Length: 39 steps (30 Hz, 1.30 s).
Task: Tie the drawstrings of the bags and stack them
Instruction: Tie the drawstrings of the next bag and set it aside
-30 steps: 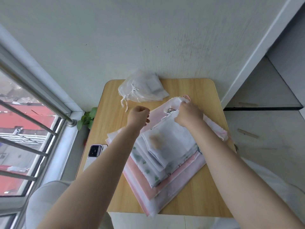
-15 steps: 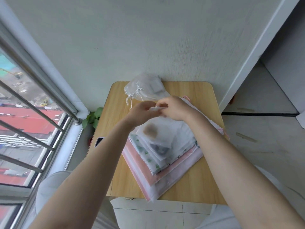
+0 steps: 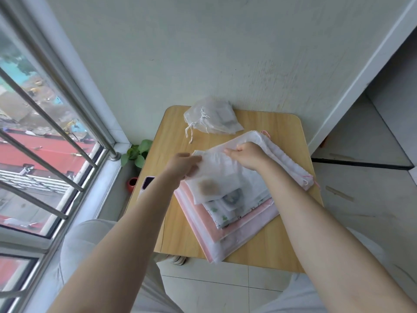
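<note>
Both hands, left hand (image 3: 184, 164) and right hand (image 3: 247, 154), pinch the top edge of a thin, frosted white bag (image 3: 216, 175) atop a flat pink-and-white stack (image 3: 230, 231) on the wooden table (image 3: 282, 132).

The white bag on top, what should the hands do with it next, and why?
Probably pull its top shut by the strings. Both hands, left hand and right hand, pinch the top edge of the white bag, which lies flat on the pile of bags. The tied bags sit at the table's far edge.
</note>
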Each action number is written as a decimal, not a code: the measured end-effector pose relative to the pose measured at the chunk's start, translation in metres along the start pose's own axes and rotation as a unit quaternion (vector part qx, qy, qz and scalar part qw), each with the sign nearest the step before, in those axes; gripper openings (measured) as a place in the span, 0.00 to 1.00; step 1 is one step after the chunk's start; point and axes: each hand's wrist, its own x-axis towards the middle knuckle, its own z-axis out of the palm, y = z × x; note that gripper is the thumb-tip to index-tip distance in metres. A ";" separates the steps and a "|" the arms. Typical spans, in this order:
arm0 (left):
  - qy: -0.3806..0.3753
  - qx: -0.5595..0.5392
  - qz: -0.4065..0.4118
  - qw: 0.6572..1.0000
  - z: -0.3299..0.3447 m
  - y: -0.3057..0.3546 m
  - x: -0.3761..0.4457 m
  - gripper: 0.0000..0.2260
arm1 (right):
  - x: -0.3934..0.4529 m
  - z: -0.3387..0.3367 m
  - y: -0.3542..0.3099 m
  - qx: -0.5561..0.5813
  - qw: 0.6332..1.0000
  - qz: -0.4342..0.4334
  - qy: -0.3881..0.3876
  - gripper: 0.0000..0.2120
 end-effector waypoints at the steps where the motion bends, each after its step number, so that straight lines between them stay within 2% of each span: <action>1: 0.011 0.038 0.022 0.999 -0.002 -0.001 0.001 0.12 | 0.000 0.002 0.001 0.000 1.000 0.001 0.007 0.23; 4: 0.057 0.148 0.072 0.985 -0.005 -0.001 0.004 0.16 | 0.002 0.006 0.003 0.023 0.999 0.015 0.029 0.23; 6: 0.087 0.160 0.083 0.980 -0.004 0.000 0.005 0.19 | 0.001 0.007 0.002 0.079 0.995 0.029 0.056 0.20; 9: 0.096 0.044 0.047 0.993 -0.005 0.000 0.007 0.20 | 0.001 0.010 0.000 0.151 0.984 0.048 0.076 0.15; 12: 0.085 -0.040 0.005 0.996 -0.009 -0.010 0.010 0.11 | 0.007 0.018 0.007 0.238 0.964 0.061 0.101 0.11; 15: 0.106 -0.149 -0.073 0.980 -0.015 -0.018 0.012 0.11 | 0.012 0.022 0.018 0.353 0.919 0.112 0.137 0.07; 18: 0.122 -0.198 -0.111 0.966 -0.017 -0.020 0.011 0.14 | 0.014 0.026 0.024 0.484 0.856 0.135 0.121 0.04; 20: 0.114 -0.235 -0.119 0.958 -0.017 -0.018 0.008 0.17 | 0.015 0.028 0.025 0.541 0.824 0.143 0.082 0.12; 21: 0.110 -0.270 -0.129 0.948 -0.018 -0.017 0.006 0.17 | 0.014 0.027 0.026 0.566 0.809 0.146 0.061 0.15; 24: 0.103 -0.366 -0.146 0.913 -0.024 -0.019 0.005 0.13 | 0.013 0.021 0.031 0.609 0.778 0.152 0.017 0.14; 27: 0.074 -0.398 -0.144 0.903 -0.029 -0.027 0.007 0.12 | 0.017 0.020 0.042 0.642 0.749 0.163 0.010 0.14; 30: 0.053 -0.429 -0.136 0.891 -0.031 -0.036 0.009 0.13 | 0.020 0.022 0.046 0.691 0.702 0.171 0.035 0.17; 32: 0.051 -0.478 -0.126 0.868 -0.031 -0.039 0.009 0.15 | 0.018 0.022 0.046 0.730 0.656 0.172 0.085 0.17; 35: 0.059 -0.572 -0.117 0.810 -0.032 -0.042 0.009 0.20 | 0.012 0.021 0.045 0.793 0.581 0.138 0.119 0.07; 37: 0.043 -0.643 -0.106 0.757 -0.028 -0.041 0.005 0.21 | 0.009 0.022 0.042 0.830 0.535 0.114 0.107 0.06; 39: 0.015 -0.716 -0.085 0.693 -0.024 -0.040 0.002 0.20 | 0.010 0.026 0.040 0.863 0.483 0.107 0.098 0.10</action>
